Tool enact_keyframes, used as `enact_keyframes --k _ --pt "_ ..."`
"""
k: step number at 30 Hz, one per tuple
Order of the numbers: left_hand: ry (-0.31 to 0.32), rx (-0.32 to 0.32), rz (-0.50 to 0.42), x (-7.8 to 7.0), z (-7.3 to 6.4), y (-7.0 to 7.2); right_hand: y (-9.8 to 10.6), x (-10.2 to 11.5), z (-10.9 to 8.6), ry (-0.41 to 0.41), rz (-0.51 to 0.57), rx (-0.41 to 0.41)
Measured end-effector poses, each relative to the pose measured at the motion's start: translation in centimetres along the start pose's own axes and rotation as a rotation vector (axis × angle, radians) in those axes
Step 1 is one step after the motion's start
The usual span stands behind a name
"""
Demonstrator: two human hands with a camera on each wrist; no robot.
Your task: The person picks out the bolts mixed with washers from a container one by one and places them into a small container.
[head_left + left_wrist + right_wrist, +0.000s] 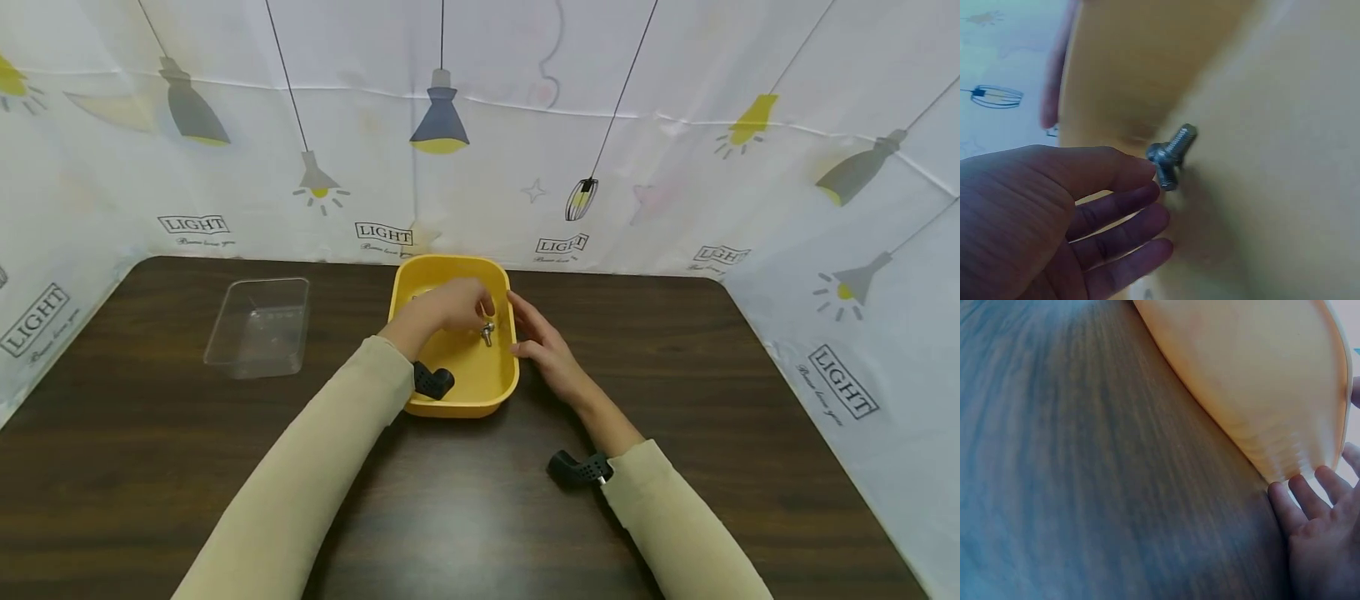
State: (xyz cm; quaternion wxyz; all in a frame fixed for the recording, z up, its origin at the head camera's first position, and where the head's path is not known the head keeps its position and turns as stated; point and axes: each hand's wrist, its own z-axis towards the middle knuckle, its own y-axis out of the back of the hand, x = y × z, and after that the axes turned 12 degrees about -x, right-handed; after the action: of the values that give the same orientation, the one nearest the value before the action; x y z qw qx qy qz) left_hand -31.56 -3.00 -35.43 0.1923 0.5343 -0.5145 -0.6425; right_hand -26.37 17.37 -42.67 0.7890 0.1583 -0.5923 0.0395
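A yellow plastic basin (480, 379) stands at the table's far middle. My left hand (459, 307) reaches into it, thumb and index fingertips pinching a small cluster of metal bolts (487, 334). In the left wrist view the bolts (1171, 153) cross one another right at the thumb tip, threaded ends pointing different ways; the other fingers are bent below. My right hand (551, 354) lies along the basin's right outer side. Seen from the right wrist, its spread fingertips (1280, 492) touch the wall, close to the tabletop.
A clear plastic box (258, 367) sits to the left of the basin on the dark wooden table (465, 508). A white printed sheet (487, 175) with lamp pictures hangs along the far edge and both sides. Each wrist wears a black strap mount (577, 469).
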Motion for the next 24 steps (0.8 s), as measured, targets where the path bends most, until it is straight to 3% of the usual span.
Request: enact_keyframes --k 24 --pt "-0.013 -0.025 0.000 0.2 0.6 -1.2 0.0 -0.1 0.1 0.002 -0.019 -0.009"
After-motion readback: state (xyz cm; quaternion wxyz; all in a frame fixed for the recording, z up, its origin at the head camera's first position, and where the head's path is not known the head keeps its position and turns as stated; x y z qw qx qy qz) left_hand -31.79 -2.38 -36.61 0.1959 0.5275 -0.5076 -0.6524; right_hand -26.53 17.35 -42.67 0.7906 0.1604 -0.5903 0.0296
